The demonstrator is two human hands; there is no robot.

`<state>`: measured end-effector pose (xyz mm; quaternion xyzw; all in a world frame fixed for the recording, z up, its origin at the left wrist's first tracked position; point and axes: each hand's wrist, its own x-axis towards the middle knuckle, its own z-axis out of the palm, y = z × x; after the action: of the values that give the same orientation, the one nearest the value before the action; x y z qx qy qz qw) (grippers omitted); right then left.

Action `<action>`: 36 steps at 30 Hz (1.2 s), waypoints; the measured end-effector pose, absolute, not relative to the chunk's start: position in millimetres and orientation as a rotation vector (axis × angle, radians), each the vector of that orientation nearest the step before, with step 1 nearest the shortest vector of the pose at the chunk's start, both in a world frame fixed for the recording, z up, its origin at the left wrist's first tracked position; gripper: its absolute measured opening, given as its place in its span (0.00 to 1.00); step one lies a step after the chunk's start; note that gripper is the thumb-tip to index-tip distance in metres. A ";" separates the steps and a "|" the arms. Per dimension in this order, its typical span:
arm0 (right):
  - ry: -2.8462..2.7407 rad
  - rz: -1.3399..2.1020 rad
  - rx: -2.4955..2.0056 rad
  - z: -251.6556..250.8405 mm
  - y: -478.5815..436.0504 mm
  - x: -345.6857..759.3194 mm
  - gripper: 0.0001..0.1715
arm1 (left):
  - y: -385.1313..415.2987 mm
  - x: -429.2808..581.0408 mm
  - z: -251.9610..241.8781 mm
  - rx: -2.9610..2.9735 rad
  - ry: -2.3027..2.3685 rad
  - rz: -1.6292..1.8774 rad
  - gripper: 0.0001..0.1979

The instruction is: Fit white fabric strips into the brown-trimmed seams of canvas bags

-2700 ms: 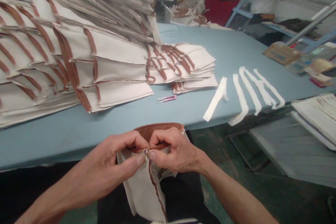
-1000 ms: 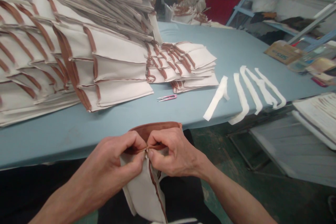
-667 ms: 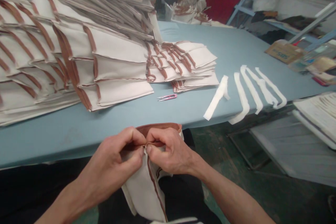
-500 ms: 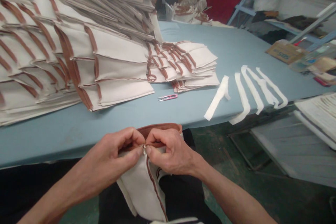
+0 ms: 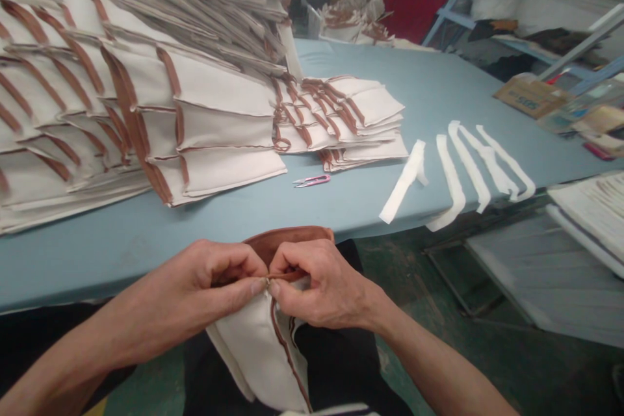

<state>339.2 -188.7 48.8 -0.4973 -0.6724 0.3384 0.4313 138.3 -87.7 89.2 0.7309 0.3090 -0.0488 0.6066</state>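
Note:
A cream fabric piece (image 5: 251, 344) with brown trim hangs over my lap at the table's front edge. My left hand (image 5: 217, 279) pinches its brown-edged top between thumb and forefinger. Right beside it, my right hand (image 5: 312, 283) pinches the same edge, the fingertips of both hands nearly touching where a seam meets the trim. Behind the hands the brown band (image 5: 292, 237) curves up. Small pink-handled snips (image 5: 312, 181) lie on the blue table (image 5: 234, 208) beyond the hands.
Large stacks of cream pieces with brown edging (image 5: 224, 127) fill the table's left, with a smaller stack (image 5: 365, 104) beside them. Several white strips (image 5: 403, 182) lie to the right. A cardboard box (image 5: 531, 96) stands at the far right edge, near shelving.
My left hand and forearm have shifted slightly, the forearm lying lower at the left. The pinched edge has moved a little downward, and the brown band behind has shifted slightly left.

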 end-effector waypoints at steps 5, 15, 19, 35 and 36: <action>-1.729 0.799 -1.266 51.6 -188.5 339.8 0.07 | -84.8 139.6 86.6 1.643 0.704 -0.124 0.15; -1.750 0.942 -1.245 59.4 -192.1 352.0 0.06 | -84.2 146.3 85.5 1.590 0.700 -0.119 0.14; -1.819 0.902 -1.262 61.4 -190.2 357.4 0.05 | -83.6 145.3 90.2 1.613 0.697 -0.140 0.17; -1.977 0.389 -1.276 55.4 -185.3 349.0 0.05 | -89.1 141.9 88.8 1.943 0.683 -0.013 0.16; -2.002 0.325 -1.278 54.5 -185.1 348.0 0.07 | -89.5 141.7 88.2 1.997 0.686 0.019 0.16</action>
<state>348.0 -185.1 54.5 -0.4965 -0.7779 0.1264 0.3638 141.7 -89.5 88.2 0.8230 0.2827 0.0077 0.4926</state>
